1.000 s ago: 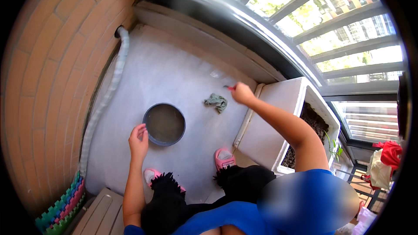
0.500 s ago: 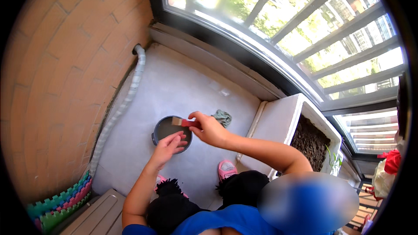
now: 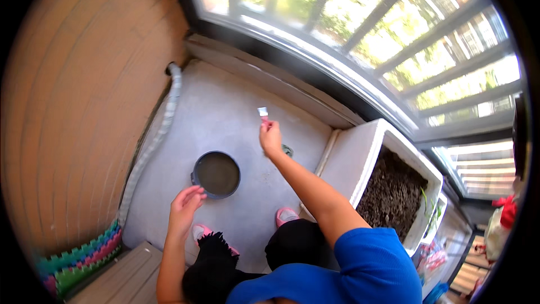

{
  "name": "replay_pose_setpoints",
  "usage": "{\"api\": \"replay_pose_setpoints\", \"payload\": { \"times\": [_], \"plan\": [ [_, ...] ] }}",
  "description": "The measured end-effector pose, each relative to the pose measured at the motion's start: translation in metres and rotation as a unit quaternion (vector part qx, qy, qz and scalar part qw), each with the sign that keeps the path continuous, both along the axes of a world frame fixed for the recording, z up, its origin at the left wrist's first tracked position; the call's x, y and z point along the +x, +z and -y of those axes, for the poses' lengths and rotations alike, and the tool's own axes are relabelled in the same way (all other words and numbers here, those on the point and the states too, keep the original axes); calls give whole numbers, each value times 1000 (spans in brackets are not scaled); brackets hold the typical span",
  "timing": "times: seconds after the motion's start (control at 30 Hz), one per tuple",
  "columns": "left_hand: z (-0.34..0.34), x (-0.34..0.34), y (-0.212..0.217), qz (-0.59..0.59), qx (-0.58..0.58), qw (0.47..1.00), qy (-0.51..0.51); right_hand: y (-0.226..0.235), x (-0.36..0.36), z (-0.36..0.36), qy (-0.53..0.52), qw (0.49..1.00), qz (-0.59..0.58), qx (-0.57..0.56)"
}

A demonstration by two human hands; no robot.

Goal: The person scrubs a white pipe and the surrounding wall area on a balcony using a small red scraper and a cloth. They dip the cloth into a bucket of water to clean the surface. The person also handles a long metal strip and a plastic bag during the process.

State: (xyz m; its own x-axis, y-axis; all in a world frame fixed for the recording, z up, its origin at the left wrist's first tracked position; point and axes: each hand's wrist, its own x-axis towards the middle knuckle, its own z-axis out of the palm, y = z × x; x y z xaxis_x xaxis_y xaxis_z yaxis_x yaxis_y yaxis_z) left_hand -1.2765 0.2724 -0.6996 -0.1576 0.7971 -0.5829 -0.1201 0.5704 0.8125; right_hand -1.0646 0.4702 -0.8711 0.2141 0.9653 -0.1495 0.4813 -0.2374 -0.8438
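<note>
My right hand (image 3: pixel 270 138) is closed around the red handle of a flat paintbrush (image 3: pixel 263 113), held out past the bucket toward the window side. The bristle end points away from me. A round dark bucket (image 3: pixel 195 170) with murky grey-brown liquid stands on the floor. My left hand (image 3: pixel 184 204) hovers by its near left rim, fingers loosely bent and holding nothing. Whether the fingertips touch the rim I cannot tell. A grey-green cloth (image 3: pixel 288 151) lies on the floor, mostly hidden behind my right forearm.
A white planter (image 3: pixel 358 157) of dark soil stands at the right. A grey corrugated hose (image 3: pixel 166 118) runs along the brick wall (image 3: pixel 84 107) at the left. Colourful foam mats (image 3: pixel 84 259) lean at the lower left. A barred window (image 3: pixel 337 17) spans the far side.
My right hand has swung the paintbrush from over the bucket out to the far right. My left hand has drawn back from above the bucket toward me. The view has shifted slightly.
</note>
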Motion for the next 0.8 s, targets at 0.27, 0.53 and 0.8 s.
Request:
{"api": "replay_pose_setpoints", "payload": {
  "times": [0.27, 0.53, 0.8],
  "plan": [
    [16, -11, -19, -8, -63, 997, 42, -60, 138, -11, -272, 942, 126, -149],
    [8, -17, -27, 5, -84, 996, 39, -74, 168, -35, -302, 913, 103, -255],
    [4, -8, -30, 37, -95, 995, 18, -68, 147, -41, -305, 915, 106, -243]
  ]
}}
